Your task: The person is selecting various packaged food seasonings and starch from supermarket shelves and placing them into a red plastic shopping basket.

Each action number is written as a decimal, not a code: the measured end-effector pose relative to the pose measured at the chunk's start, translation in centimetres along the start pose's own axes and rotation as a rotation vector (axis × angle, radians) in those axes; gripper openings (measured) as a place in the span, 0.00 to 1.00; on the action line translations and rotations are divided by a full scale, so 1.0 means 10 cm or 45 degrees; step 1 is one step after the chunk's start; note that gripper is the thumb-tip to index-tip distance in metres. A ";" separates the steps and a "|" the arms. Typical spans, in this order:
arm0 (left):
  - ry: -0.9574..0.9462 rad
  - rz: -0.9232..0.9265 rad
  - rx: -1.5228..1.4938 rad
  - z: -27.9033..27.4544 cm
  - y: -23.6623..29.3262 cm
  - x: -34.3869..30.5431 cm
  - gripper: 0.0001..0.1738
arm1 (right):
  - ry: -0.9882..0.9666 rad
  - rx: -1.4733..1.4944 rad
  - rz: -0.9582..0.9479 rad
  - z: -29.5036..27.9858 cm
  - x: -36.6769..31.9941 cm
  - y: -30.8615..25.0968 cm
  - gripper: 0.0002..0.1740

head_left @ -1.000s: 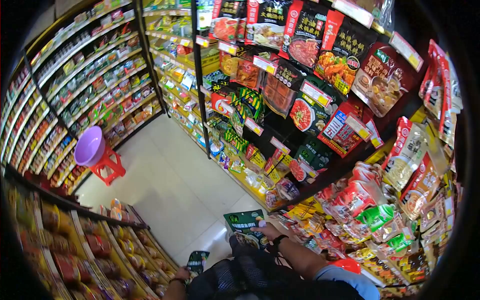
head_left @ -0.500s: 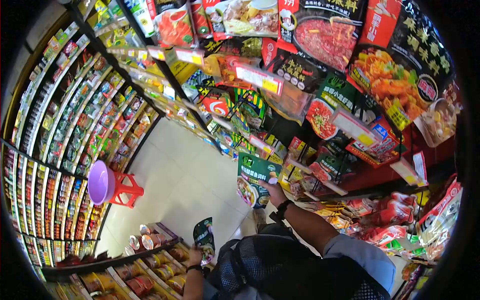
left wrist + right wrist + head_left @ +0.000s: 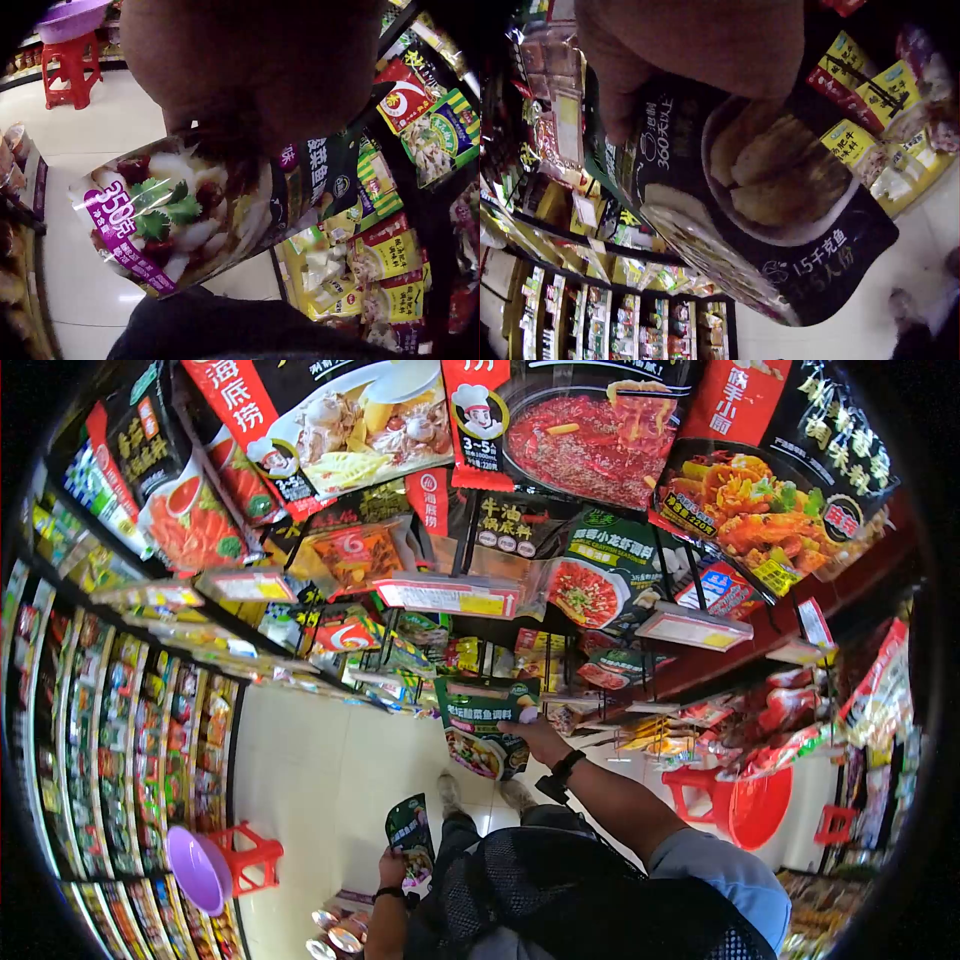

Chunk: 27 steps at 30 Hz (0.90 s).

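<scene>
My right hand [image 3: 540, 742] grips a dark green fish seasoning packet [image 3: 480, 730] by its right edge, its printed front facing up. In the right wrist view the same packet [image 3: 780, 180] shows a printed bowl, with thumb and fingers on opposite faces. Lower down, at the left side of the body, my left hand [image 3: 391, 868] holds a second dark green seasoning packet [image 3: 408, 828]. This packet [image 3: 180, 214] has a purple weight label in the left wrist view, where the hand covers its upper edge. Just beyond the right hand's packet hang seasoning pouches on rack hooks.
Large hot pot pouches [image 3: 590, 435] hang at the top, with price tags [image 3: 445, 597] sticking out below. A purple basin [image 3: 197, 870] and red stool [image 3: 252, 862] stand at the left, and a red tub [image 3: 757, 807] at the right. Stocked shelves [image 3: 120, 730] line the left.
The head view has turned rightward and come closer to the hanging pouches. The right hand's packet has risen towards the rack. Both packets stay held.
</scene>
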<state>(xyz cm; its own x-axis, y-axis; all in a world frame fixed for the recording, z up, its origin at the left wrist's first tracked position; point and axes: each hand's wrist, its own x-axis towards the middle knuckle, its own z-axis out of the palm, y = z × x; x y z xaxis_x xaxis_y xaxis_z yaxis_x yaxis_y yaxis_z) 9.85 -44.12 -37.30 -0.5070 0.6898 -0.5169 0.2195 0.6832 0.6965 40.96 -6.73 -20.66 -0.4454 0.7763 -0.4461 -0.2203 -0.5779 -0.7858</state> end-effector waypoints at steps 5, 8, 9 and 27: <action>-0.339 0.644 1.054 -0.42 -0.46 0.71 0.15 | 0.162 0.099 -0.074 0.23 0.02 -0.07 0.18; -0.437 0.739 1.044 -0.54 -0.84 1.22 0.16 | 0.198 0.114 -0.098 0.35 -0.01 -0.08 0.20; -0.467 0.730 0.919 -0.55 -0.93 1.33 0.16 | 0.209 0.114 -0.099 0.34 0.03 -0.03 0.20; -0.699 0.605 0.231 -0.55 1.84 1.51 0.16 | 0.328 0.257 -0.153 0.52 -0.05 0.00 0.23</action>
<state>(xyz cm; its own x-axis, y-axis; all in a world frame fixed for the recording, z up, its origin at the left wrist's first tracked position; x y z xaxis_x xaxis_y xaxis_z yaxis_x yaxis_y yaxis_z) 1.67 -22.48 -29.57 0.1555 0.9084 -0.3882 0.4694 0.2778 0.8381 36.66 -8.39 -18.19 -0.1781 0.8649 -0.4693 -0.4363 -0.4969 -0.7502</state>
